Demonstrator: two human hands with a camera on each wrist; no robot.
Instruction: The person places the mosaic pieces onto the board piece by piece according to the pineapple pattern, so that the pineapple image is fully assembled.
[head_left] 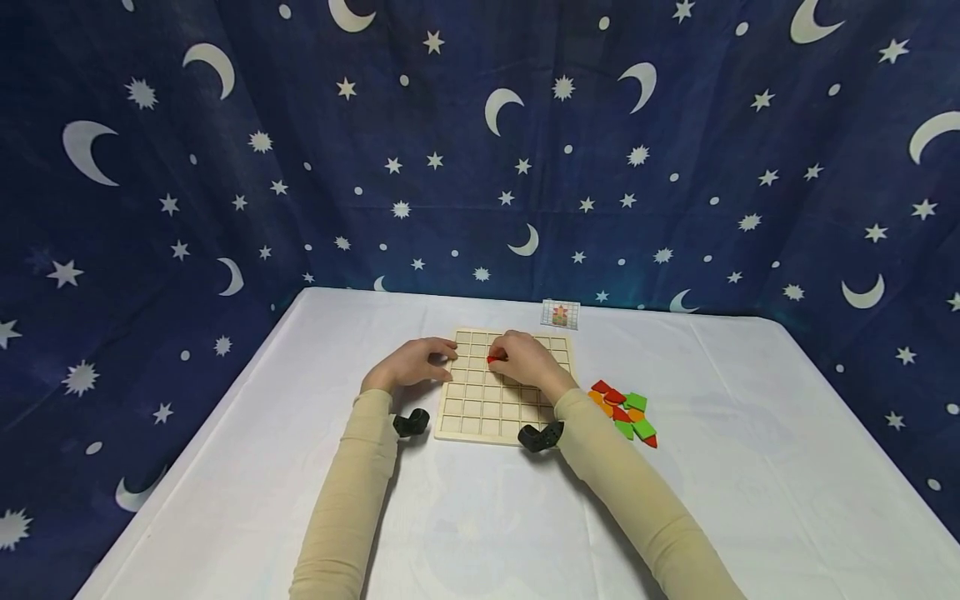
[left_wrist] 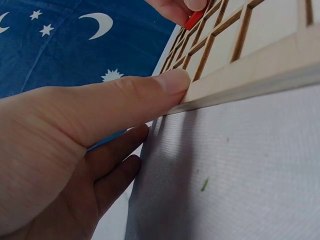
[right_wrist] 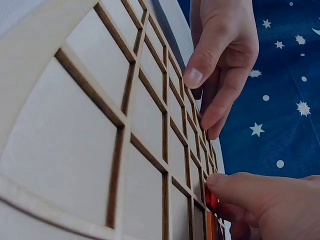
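On the white table lies a square wooden grid board (head_left: 472,406) with raised strips between its cells. My right hand (head_left: 523,360) pinches a small red piece (head_left: 492,358) between thumb and fingers, low over the upper middle of the board. In the right wrist view an orange piece (right_wrist: 209,226) shows in the grid just below the red one, partly hidden by that hand. My left hand (head_left: 411,364) is at the board's left edge, fingers apart. Its thumb (left_wrist: 174,81) rests on the wooden border in the left wrist view, holding no piece.
Right of the board, close to my right forearm, lies a loose pile of flat red, orange and green pieces (head_left: 643,428). A small card with a gridded coloured picture (head_left: 560,315) lies behind the board. A dark blue curtain (head_left: 450,225) with moons and stars hangs behind the table.
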